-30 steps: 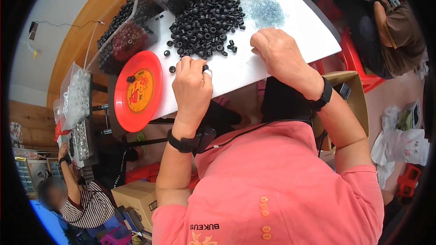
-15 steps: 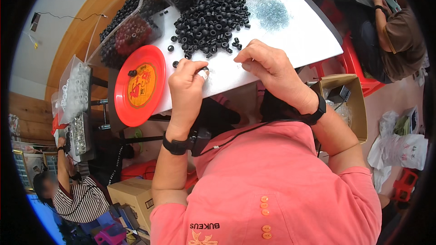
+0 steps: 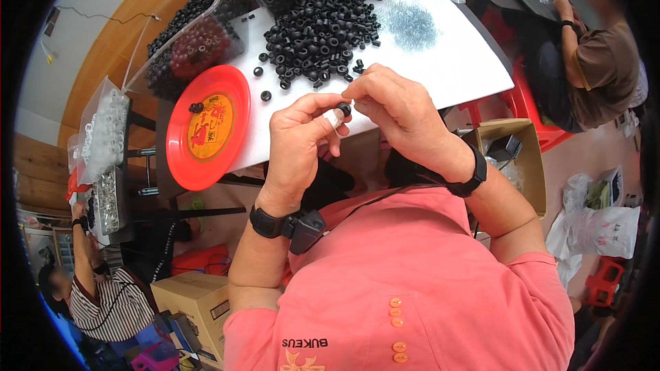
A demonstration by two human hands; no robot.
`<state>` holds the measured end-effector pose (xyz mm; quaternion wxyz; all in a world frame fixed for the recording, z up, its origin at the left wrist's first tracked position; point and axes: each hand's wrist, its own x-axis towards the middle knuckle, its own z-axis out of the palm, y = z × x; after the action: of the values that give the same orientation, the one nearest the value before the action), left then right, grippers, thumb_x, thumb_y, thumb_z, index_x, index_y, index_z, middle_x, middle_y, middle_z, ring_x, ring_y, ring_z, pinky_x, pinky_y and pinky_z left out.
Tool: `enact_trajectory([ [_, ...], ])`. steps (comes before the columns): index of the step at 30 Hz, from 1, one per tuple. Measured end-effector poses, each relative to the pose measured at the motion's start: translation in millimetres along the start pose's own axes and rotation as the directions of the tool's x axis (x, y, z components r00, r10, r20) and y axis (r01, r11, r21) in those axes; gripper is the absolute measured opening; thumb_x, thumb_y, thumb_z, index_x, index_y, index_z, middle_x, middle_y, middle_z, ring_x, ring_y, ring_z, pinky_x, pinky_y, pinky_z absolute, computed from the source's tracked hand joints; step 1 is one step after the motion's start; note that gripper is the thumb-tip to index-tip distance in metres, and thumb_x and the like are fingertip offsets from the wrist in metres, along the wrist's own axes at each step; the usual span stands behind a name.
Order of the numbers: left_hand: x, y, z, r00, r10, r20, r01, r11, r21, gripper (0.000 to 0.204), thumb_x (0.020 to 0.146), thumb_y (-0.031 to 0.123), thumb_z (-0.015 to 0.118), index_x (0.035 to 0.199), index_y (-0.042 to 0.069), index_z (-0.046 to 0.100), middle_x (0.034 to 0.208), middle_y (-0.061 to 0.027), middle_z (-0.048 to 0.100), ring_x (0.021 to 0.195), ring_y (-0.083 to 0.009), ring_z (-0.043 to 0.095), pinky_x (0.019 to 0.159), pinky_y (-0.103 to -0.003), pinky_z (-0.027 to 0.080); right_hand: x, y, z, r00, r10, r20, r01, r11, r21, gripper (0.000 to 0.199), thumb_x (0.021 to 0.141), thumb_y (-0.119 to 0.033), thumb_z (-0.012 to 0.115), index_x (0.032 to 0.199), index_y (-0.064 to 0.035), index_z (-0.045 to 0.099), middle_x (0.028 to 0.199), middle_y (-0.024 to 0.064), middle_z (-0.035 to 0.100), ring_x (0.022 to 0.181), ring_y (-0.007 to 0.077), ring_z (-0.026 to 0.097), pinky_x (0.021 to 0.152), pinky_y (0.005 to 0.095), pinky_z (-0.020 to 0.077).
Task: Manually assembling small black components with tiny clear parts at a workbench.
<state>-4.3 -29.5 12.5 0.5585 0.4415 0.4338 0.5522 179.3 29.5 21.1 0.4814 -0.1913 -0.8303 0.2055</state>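
Now | left fingers (image 3: 313, 104) pinch black piece (image 3: 344, 108) | right fingers (image 3: 375, 83) moved beside it, grip unclear

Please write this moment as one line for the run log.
left hand: holding small black part | right hand: close beside it, grip unclear | white table: black pile, bluish heap | red plate: dark pieces
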Motion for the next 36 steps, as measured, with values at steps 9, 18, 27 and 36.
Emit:
enact_trajectory([
  [9, 4, 0, 8, 0.999, -0.034, 0.005, 0.034, 0.968, -0.248, 0.022, 0.095, -0.001, 0.060, 0.115, -0.009, 0.066, 0.094, -0.0144, 0.070, 0.074, -0.0164, 0.066, 0.055, -0.024, 0.050, -2, -7, -1, 0.999, 0.032, -0.010, -0.032, 0.999, -0.012, 0.016, 0.083, 0.006, 0.063, 0.095, -0.0029, 0.059, 0.080, 0.0124, 0.056, 0.075, 0.0327, 0.058, 0.063, 0.0410, 0.0472],
  [18, 9, -3, 8, 0.993, -0.119, 0.021, 0.118, 0.910, -0.398, 0.026, 0.096, 0.006, 0.058, 0.115, -0.011, 0.064, 0.095, -0.0157, 0.068, 0.074, -0.0180, 0.064, 0.054, -0.027, 0.047, -4, -11, -3, 0.997, -0.042, -0.070, 0.041, 0.999, -0.023, 0.017, 0.081, 0.007, 0.065, 0.094, -0.0026, 0.059, 0.078, 0.0127, 0.054, 0.073, 0.0319, 0.056, 0.063, 0.0404, 0.0461],
  [27, 8, 2, 20, 0.985, -0.167, 0.037, 0.170, 0.920, -0.352, 0.028, 0.095, 0.004, 0.058, 0.119, -0.012, 0.063, 0.096, -0.0167, 0.068, 0.076, -0.0198, 0.066, 0.053, -0.026, 0.049, -8, -8, -6, 0.991, -0.069, -0.113, 0.062, 0.996, -0.065, 0.020, 0.079, 0.010, 0.064, 0.094, -0.0019, 0.060, 0.081, 0.0123, 0.058, 0.076, 0.0316, 0.059, 0.068, 0.0386, 0.0492],
  [36, 7, -6, 16, 0.985, -0.104, 0.136, 0.150, 0.908, -0.392, 0.028, 0.096, 0.005, 0.060, 0.119, -0.010, 0.061, 0.098, -0.0175, 0.069, 0.078, -0.0213, 0.067, 0.055, -0.026, 0.051, -13, -4, -15, 0.963, 0.265, -0.042, -0.237, 0.916, 0.324, 0.013, 0.083, 0.004, 0.069, 0.093, -0.0024, 0.064, 0.085, 0.0082, 0.066, 0.074, 0.0167, 0.064, 0.069, 0.0285, 0.0514],
])
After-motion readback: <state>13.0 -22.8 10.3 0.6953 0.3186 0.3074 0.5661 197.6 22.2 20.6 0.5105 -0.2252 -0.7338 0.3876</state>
